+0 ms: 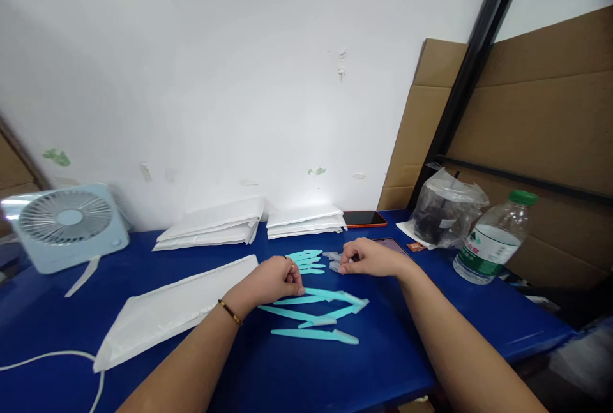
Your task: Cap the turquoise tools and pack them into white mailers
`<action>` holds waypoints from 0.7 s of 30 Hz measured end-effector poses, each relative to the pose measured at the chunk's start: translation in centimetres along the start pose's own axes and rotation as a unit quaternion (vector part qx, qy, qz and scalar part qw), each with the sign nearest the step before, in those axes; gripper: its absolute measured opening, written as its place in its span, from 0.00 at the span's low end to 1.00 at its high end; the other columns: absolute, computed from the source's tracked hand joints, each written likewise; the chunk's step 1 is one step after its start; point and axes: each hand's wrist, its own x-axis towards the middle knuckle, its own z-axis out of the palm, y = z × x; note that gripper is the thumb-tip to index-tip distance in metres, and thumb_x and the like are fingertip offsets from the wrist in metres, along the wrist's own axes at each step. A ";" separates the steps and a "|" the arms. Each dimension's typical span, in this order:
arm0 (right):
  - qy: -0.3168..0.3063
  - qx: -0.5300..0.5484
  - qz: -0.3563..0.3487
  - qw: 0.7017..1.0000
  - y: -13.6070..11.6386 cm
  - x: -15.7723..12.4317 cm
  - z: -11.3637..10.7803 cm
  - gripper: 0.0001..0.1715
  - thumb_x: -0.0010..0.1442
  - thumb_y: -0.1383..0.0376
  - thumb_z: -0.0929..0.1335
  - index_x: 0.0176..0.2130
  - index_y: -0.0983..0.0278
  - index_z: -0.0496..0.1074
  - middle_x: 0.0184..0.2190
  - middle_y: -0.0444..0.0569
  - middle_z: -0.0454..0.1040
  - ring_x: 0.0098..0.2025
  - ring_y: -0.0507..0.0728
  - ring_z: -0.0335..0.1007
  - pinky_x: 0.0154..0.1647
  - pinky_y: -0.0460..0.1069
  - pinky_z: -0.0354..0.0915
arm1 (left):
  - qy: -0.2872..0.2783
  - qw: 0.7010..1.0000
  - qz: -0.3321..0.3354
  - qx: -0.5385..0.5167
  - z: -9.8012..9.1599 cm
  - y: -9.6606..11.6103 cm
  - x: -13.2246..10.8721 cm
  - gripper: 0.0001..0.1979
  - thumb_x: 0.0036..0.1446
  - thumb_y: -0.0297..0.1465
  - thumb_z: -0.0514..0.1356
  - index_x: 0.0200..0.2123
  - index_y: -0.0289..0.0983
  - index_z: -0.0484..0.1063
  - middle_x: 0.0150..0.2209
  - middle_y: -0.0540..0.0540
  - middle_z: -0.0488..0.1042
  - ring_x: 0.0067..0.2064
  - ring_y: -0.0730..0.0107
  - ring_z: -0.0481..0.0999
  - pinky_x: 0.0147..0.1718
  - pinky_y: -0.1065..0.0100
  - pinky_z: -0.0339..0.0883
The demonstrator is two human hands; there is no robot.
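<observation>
Several turquoise eyebrow razors (313,334) lie loosely on the blue table, some with clear covers over their blades. My left hand (274,282) is closed in a pinch at the handle end of the uppermost loose razor (325,293). Behind it, more turquoise razors (309,261) are laid side by side in a fanned row, partly hidden by that hand. My right hand (366,258) is closed, thumb against fingers, at a small pile of clear plastic blade covers (334,261). The fingertips pinch one of these pieces, whose edges are hard to see.
A white padded envelope (182,304) lies left of the razors. Two stacks of white envelopes (211,223) (305,218) rest by the wall near a phone (364,218). A fan (71,225) stands left; a bagged cup (438,209) and water bottle (495,240) stand right.
</observation>
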 end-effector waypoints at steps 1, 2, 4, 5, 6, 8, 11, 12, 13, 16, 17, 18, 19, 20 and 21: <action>-0.005 0.008 0.000 1.000 0.0 0.0 -0.1 0.22 0.50 0.49 0.67 0.30 0.66 0.75 0.27 0.46 0.71 0.28 0.51 0.63 0.27 0.45 0.56 | 0.019 1.000 -0.005 -0.001 -0.1 -0.4 0.1 0.15 0.46 0.44 0.58 0.28 0.38 0.75 0.28 0.49 0.72 0.29 0.72 0.68 0.25 0.73 0.57; -0.014 0.014 -0.001 1.000 0.0 0.0 -0.1 0.23 0.49 0.48 0.68 0.30 0.66 0.76 0.27 0.46 0.71 0.27 0.51 0.63 0.26 0.44 0.55 | 0.034 0.999 -0.013 -0.004 -0.3 -0.8 0.2 0.16 0.46 0.44 0.58 0.28 0.38 0.75 0.28 0.49 0.72 0.29 0.71 0.68 0.26 0.73 0.57; -0.026 0.020 -0.009 0.999 0.1 0.1 -0.1 0.23 0.47 0.48 0.69 0.29 0.66 0.76 0.27 0.46 0.70 0.27 0.51 0.62 0.26 0.44 0.55 | 0.048 0.998 -0.032 -0.010 -0.6 -1.6 0.3 0.17 0.46 0.44 0.57 0.28 0.37 0.75 0.27 0.49 0.72 0.28 0.71 0.68 0.25 0.72 0.57; -0.026 0.022 -0.016 0.999 0.1 0.1 -0.1 0.22 0.47 0.49 0.70 0.29 0.67 0.76 0.27 0.46 0.70 0.27 0.50 0.62 0.27 0.44 0.56 | 0.051 0.998 -0.041 -0.013 -0.8 -1.9 0.3 0.17 0.46 0.44 0.58 0.28 0.37 0.75 0.26 0.49 0.72 0.27 0.71 0.67 0.24 0.72 0.56; -0.019 0.025 -0.020 0.999 0.1 0.2 -0.1 0.22 0.47 0.50 0.70 0.28 0.67 0.76 0.27 0.46 0.70 0.27 0.50 0.62 0.27 0.44 0.56 | 0.052 0.997 -0.047 -0.015 -1.0 -2.3 0.4 0.17 0.46 0.44 0.58 0.28 0.36 0.74 0.25 0.49 0.71 0.26 0.72 0.67 0.24 0.72 0.55; 0.006 0.031 -0.021 0.999 0.1 0.3 0.2 0.20 0.48 0.51 0.69 0.28 0.67 0.75 0.27 0.46 0.70 0.28 0.51 0.63 0.28 0.44 0.56 | 0.050 0.997 -0.054 -0.016 -1.3 -2.8 0.4 0.17 0.45 0.44 0.58 0.27 0.36 0.74 0.22 0.50 0.69 0.25 0.72 0.65 0.23 0.72 0.54; 0.025 0.040 -0.016 0.999 0.0 0.6 0.6 0.20 0.48 0.51 0.70 0.30 0.65 0.75 0.30 0.47 0.71 0.30 0.52 0.64 0.28 0.44 0.57 | 0.053 0.997 -0.059 -0.016 -1.4 -3.2 0.5 0.17 0.45 0.44 0.58 0.27 0.35 0.73 0.21 0.51 0.67 0.24 0.74 0.63 0.22 0.73 0.53; 0.025 0.042 -0.021 0.999 0.1 0.7 0.8 0.20 0.48 0.51 0.70 0.30 0.65 0.75 0.31 0.47 0.71 0.30 0.52 0.64 0.28 0.44 0.57 | 0.055 0.997 -0.058 -0.015 -1.4 -3.2 0.5 0.16 0.46 0.44 0.58 0.27 0.36 0.73 0.22 0.51 0.67 0.24 0.74 0.63 0.22 0.73 0.53; 0.022 0.043 -0.030 0.998 0.2 0.8 1.0 0.19 0.48 0.52 0.70 0.30 0.65 0.75 0.31 0.47 0.71 0.31 0.52 0.65 0.29 0.44 0.57 | 0.057 0.997 -0.056 -0.014 -1.4 -3.3 0.5 0.16 0.46 0.44 0.58 0.27 0.36 0.73 0.22 0.51 0.67 0.24 0.74 0.64 0.22 0.73 0.53; 0.027 0.032 -0.033 0.999 1.0 1.2 1.1 0.15 0.50 0.55 0.69 0.28 0.66 0.74 0.30 0.46 0.71 0.30 0.52 0.65 0.29 0.45 0.57 | 0.068 0.996 -0.066 0.005 -1.5 -3.5 0.5 0.14 0.46 0.42 0.58 0.27 0.37 0.74 0.24 0.50 0.69 0.25 0.73 0.65 0.23 0.73 0.54; 0.038 0.022 -0.017 0.999 1.4 1.2 1.0 0.15 0.50 0.56 0.69 0.27 0.66 0.74 0.29 0.46 0.71 0.30 0.52 0.65 0.29 0.45 0.57 | 0.074 0.994 -0.077 0.016 -1.6 -3.6 0.5 0.14 0.46 0.42 0.57 0.27 0.37 0.74 0.24 0.50 0.70 0.25 0.73 0.66 0.24 0.73 0.54; 0.052 0.010 0.004 0.999 1.7 1.3 0.9 0.14 0.50 0.56 0.69 0.27 0.66 0.74 0.28 0.47 0.71 0.30 0.52 0.65 0.28 0.45 0.56 | 0.079 0.992 -0.090 0.027 -1.7 -3.7 0.5 0.13 0.46 0.42 0.57 0.27 0.38 0.74 0.24 0.50 0.70 0.26 0.73 0.67 0.24 0.73 0.54; 0.068 0.000 0.026 0.997 2.0 1.3 0.8 0.14 0.49 0.56 0.69 0.27 0.65 0.74 0.28 0.47 0.72 0.30 0.52 0.65 0.28 0.45 0.56 | 0.084 0.991 -0.101 0.037 -1.9 -3.8 0.5 0.13 0.46 0.42 0.57 0.27 0.38 0.74 0.25 0.50 0.70 0.26 0.72 0.67 0.24 0.72 0.55; 0.085 -0.008 0.040 0.996 2.1 1.2 0.6 0.13 0.48 0.56 0.70 0.28 0.65 0.74 0.28 0.47 0.72 0.30 0.53 0.65 0.28 0.45 0.56 | 0.091 0.989 -0.109 0.045 -2.0 -3.8 0.4 0.14 0.46 0.42 0.58 0.28 0.38 0.74 0.26 0.50 0.71 0.27 0.72 0.68 0.24 0.72 0.55; 0.097 -0.011 0.044 0.994 2.0 1.2 0.5 0.14 0.47 0.56 0.71 0.29 0.65 0.74 0.29 0.47 0.72 0.31 0.53 0.65 0.28 0.45 0.56 | 0.098 0.988 -0.111 0.052 -2.1 -3.7 0.4 0.15 0.45 0.43 0.58 0.30 0.39 0.74 0.27 0.50 0.71 0.28 0.71 0.69 0.25 0.72 0.56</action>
